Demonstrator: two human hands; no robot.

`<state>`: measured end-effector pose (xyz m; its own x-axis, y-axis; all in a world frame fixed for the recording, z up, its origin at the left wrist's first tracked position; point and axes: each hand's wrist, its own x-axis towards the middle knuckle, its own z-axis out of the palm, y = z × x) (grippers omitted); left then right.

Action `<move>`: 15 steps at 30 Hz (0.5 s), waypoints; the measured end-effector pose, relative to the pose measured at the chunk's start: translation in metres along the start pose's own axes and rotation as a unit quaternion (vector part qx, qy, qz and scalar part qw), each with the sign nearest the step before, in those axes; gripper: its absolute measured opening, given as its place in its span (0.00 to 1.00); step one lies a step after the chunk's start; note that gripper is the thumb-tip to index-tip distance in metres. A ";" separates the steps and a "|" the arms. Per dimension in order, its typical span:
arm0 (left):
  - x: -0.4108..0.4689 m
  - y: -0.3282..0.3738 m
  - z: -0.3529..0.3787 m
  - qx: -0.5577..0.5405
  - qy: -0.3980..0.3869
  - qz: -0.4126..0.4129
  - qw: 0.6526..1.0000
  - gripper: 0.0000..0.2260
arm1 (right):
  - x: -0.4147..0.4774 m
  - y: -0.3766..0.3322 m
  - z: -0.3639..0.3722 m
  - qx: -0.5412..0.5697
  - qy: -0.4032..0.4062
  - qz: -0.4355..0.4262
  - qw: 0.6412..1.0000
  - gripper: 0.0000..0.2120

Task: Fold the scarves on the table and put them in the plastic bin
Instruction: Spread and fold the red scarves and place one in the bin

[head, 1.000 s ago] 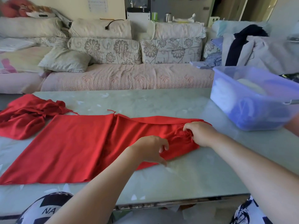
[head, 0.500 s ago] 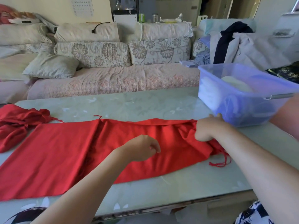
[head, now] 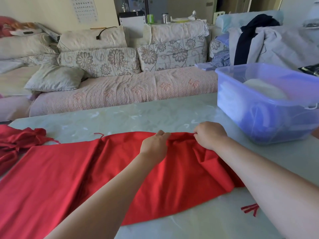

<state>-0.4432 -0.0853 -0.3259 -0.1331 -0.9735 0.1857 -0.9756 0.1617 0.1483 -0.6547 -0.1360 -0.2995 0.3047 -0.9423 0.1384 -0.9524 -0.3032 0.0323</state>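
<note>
Far left, bunched red cloth [head: 15, 140] sits on our bench [head: 138, 114]. The red scarf [head: 69, 178] lies spread. Our left hand [head: 154, 145] and right hand [head: 209, 135] both pinch its far edge. First fold, we reckon: those hands must draw it evenly toward us. The plastic bin [head: 259, 118] stands right.

A floral-cushioned sofa [head: 120, 90] stands behind, clothes [head: 269, 44] heaped right.

Left hand [head: 154, 145] newly at scarf [head: 69, 169] edge

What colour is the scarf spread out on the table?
The scarf is plain red, no pattern; the head view shows it.
</note>
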 end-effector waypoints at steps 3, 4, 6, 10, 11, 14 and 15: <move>0.019 -0.005 0.005 -0.025 0.017 -0.030 0.999 0.19 | 0.026 -0.003 -0.002 0.069 0.044 0.060 0.995 0.10; 0.026 -0.008 0.007 -0.040 0.020 -0.037 0.998 0.18 | 0.032 -0.005 -0.003 0.087 0.061 0.084 0.991 0.10; 0.039 -0.013 0.008 -0.086 0.025 -0.039 0.995 0.20 | 0.042 -0.009 -0.002 0.103 0.091 0.123 0.983 0.11; 0.047 -0.014 0.017 -0.146 -0.037 -0.013 0.988 0.27 | 0.045 -0.009 0.014 0.044 0.086 0.114 0.989 0.14; 0.045 -0.013 0.021 -0.132 -0.060 0.000 0.989 0.28 | 0.044 -0.006 0.019 0.026 0.059 0.114 0.991 0.18; 0.033 -0.011 0.033 -0.111 -0.067 0.018 0.991 0.28 | 0.042 -0.003 0.025 0.025 -0.019 0.122 0.992 0.32; 0.029 -0.009 0.035 -0.100 -0.052 0.010 0.994 0.28 | 0.040 -0.004 0.024 0.000 -0.018 0.108 0.994 0.33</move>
<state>-0.4439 -0.1204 -0.3557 -0.1799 -0.9795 0.0905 -0.9201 0.2001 0.3366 -0.6380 -0.1759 -0.3182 0.0926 -0.9899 0.1071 -0.9957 -0.0924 0.0062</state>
